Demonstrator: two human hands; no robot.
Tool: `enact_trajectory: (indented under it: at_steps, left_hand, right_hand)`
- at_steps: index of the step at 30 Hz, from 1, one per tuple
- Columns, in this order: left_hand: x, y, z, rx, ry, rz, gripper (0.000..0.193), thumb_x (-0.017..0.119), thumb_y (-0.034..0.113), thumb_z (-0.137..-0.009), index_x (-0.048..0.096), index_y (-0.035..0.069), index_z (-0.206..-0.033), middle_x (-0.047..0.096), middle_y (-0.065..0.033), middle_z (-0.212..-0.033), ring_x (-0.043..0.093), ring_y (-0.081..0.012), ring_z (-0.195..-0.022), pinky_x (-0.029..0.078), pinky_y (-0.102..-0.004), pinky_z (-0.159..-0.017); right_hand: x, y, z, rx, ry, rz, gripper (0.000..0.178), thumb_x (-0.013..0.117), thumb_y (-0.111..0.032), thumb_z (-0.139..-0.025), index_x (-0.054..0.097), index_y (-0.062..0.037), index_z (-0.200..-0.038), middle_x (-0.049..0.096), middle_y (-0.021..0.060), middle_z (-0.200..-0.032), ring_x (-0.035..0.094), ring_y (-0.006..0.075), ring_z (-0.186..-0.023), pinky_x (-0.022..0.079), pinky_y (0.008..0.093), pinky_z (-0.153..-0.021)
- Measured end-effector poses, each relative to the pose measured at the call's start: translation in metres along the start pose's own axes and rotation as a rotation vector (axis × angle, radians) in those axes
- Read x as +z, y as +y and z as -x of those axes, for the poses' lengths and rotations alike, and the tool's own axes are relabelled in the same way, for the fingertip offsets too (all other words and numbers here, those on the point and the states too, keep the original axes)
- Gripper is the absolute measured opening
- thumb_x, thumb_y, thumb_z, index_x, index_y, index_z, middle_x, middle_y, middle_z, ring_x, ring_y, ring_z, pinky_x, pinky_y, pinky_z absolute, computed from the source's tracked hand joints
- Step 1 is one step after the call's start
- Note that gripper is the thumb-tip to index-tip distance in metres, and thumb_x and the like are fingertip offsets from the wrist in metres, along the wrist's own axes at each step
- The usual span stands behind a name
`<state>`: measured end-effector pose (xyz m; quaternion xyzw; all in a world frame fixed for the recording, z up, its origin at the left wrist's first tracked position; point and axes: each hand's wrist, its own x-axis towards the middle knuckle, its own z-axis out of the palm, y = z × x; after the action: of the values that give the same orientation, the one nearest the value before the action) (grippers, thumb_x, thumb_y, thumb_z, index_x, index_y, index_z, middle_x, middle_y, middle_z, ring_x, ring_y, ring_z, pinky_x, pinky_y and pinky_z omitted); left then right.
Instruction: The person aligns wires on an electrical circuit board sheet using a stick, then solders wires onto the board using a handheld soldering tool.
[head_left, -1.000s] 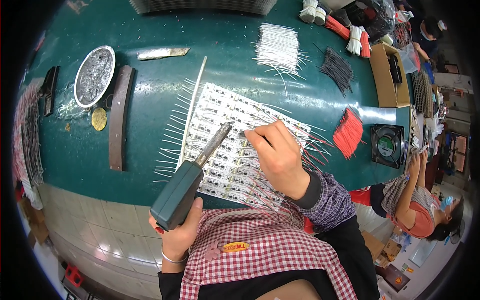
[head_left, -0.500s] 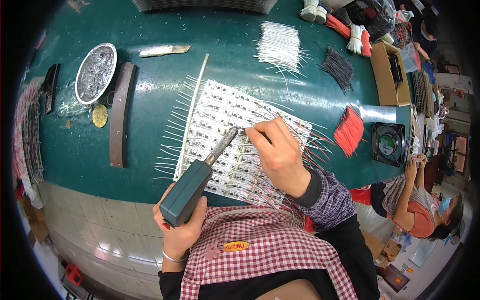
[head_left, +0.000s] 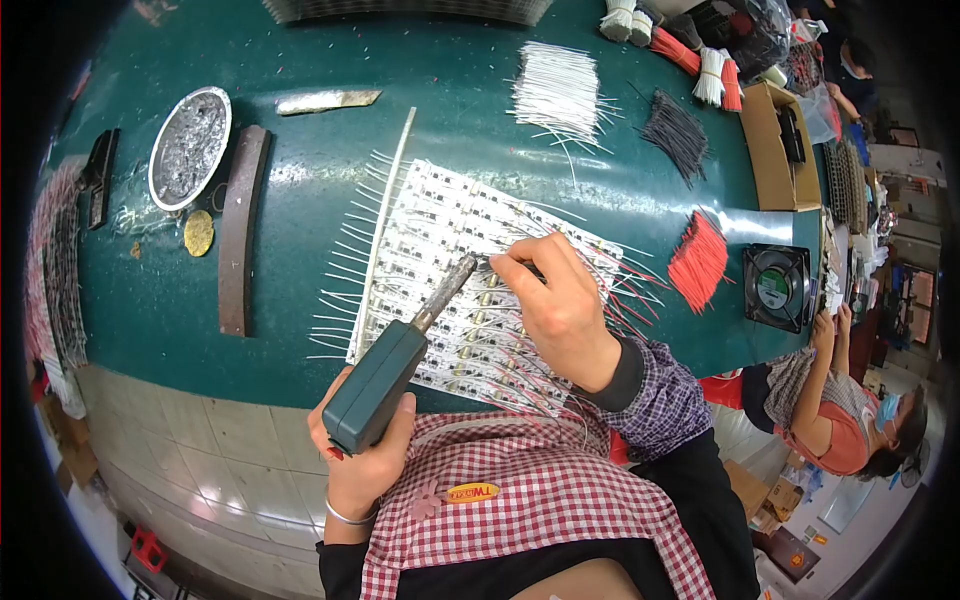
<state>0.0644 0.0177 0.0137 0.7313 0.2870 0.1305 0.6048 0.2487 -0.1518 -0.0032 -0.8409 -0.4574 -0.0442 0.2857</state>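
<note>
My left hand (head_left: 365,440) is wrapped round the dark green handle of a soldering iron (head_left: 378,385). The iron's metal barrel slants up and right, its tip over a white circuit board panel (head_left: 425,205) set with rows of small black parts. Just right of that tip, my right hand (head_left: 562,305) is closed in a pinch on what looks like a thin wire, mostly hidden by the fingers. White wires fan out from the panel's left edge, past a long pale strip (head_left: 383,225). Red and white wires stick out on its right side.
Piles of white wires (head_left: 556,85), dark wires (head_left: 676,135) and red wires (head_left: 697,262) lie to the right, near a black fan (head_left: 776,287) and a cardboard box (head_left: 770,150). Leftward are a bowl of metal scraps (head_left: 190,150) and a brown bar (head_left: 243,235). A co-worker (head_left: 840,420) sits at right.
Both hands and the soldering iron stay nearly in place, the iron's tip still beside my right fingertips. At the right, the co-worker's hands have shifted slightly.
</note>
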Motion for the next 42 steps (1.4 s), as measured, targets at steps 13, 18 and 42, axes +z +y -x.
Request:
enact_trajectory:
  at_steps: [13, 18, 42]
  left_hand:
    - [-0.003, 0.001, 0.004, -0.023, -0.005, -0.057, 0.019, 0.077, 0.001, -0.074, 0.069, -0.004, -0.091, 0.067, -0.0106, -0.082, 0.064, -0.0177, -0.064, 0.05, -0.029, -0.058]
    - [-0.015, -0.011, 0.014, -0.014, -0.064, -0.086, 0.038, 0.078, -0.003, -0.079, 0.066, -0.004, -0.115, 0.071, -0.01, -0.105, 0.066, -0.014, -0.084, 0.054, -0.0276, -0.073]
    - [-0.011, -0.003, 0.013, 0.012, -0.001, -0.021, 0.023, 0.076, -0.002, -0.073, 0.07, -0.007, -0.094, 0.068, -0.0136, -0.085, 0.067, -0.0206, -0.068, 0.052, -0.0293, -0.062]
  right_hand:
    - [-0.002, 0.001, 0.0, 0.001, -0.02, 0.014, 0.03, 0.062, 0.004, -0.072, 0.063, 0.0007, -0.102, 0.058, 0.0111, -0.096, 0.057, 0.0274, -0.087, 0.051, 0.0359, -0.069]
    - [-0.003, 0.0, -0.001, -0.001, -0.014, 0.041, 0.029, 0.062, 0.001, -0.072, 0.063, 0.0001, -0.101, 0.057, 0.0103, -0.096, 0.057, 0.0269, -0.087, 0.05, 0.0358, -0.069]
    - [0.002, -0.013, 0.01, 0.0, -0.012, 0.003, 0.035, 0.062, 0.005, -0.069, 0.063, 0.0013, -0.103, 0.057, 0.0107, -0.095, 0.056, 0.0266, -0.086, 0.05, 0.0348, -0.068]
